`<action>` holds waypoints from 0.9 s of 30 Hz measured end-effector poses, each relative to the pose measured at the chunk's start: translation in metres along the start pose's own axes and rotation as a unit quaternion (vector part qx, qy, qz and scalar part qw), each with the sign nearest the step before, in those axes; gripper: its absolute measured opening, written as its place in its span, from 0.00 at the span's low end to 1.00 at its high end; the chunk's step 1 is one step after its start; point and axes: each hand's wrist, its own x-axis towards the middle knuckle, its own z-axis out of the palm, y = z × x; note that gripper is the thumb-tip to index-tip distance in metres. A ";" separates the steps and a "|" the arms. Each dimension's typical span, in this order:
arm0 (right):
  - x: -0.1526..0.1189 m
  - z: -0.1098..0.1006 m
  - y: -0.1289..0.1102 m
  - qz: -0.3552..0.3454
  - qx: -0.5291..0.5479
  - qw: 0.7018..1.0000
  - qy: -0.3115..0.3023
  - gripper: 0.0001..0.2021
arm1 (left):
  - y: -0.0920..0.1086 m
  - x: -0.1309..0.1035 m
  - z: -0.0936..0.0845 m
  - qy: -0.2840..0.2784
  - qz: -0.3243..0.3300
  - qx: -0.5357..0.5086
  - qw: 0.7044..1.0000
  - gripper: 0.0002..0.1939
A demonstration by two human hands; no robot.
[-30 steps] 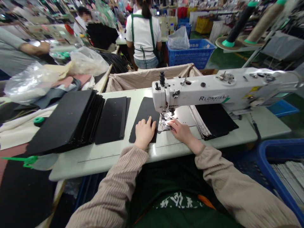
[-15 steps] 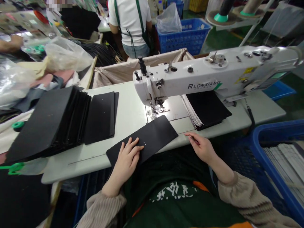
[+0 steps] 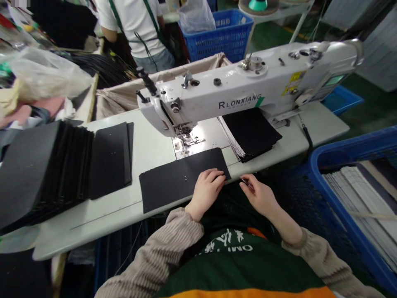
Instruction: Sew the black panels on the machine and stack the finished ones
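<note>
A black sheet point(image 3: 167, 182) lies flat on the table point(image 3: 151, 136), by the edge at 6 o'clock. Let the sheet be the middle of the clock. The left hand point(image 3: 207, 190) is on its end near 4 o'clock, fingers bent and close together; I cannot tell if they pinch it. The right hand point(image 3: 260, 194) is off the sheet at 3 o'clock, and its fingers squeeze a small dark thing point(image 3: 248, 184). The sewing machine point(image 3: 214, 89) is at 1 o'clock. A black pile point(image 3: 252, 132) with white edges sits at 2 o'clock. At 9 o'clock is a thin pile point(image 3: 108, 161), then a big stack point(image 3: 25, 165). Farther out, a blue basket point(image 3: 314, 165) is at 3 o'clock and a person point(image 3: 132, 31) in white at 11 o'clock
</note>
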 end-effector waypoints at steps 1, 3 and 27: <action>0.001 0.001 -0.001 -0.003 -0.005 1.000 -0.005 0.16 | -0.003 0.001 0.003 0.018 -0.012 0.003 1.000 0.07; 0.003 0.004 -0.002 -0.005 -0.022 1.000 -0.016 0.15 | -0.006 0.002 0.004 0.036 -0.034 0.012 0.999 0.07; 0.021 0.015 -0.020 -0.043 -0.154 0.987 -0.032 0.14 | -0.002 -0.018 -0.030 -0.037 -0.051 -0.113 0.992 0.09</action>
